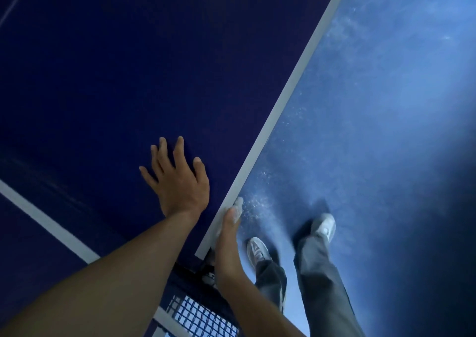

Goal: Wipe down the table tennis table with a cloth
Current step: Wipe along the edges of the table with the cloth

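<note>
Nearest, by the net [203, 313], the right hand [228, 241] lay along the white side edge of the table [103, 66] w/ a pale cloth [239, 202] poking out past the thumb tip. The thumb was on top & the fingers were hidden under the rim, so can't tell how far they curled. Just beyond, the left hand [180, 182] was flat on the dark-blue top, fingers spread wide, holding nothing; best approach imo: brace on that palm, run the cloth along the edge away from the net w/ firm, even pressure, then cover the far top in overlapping passes.
</note>
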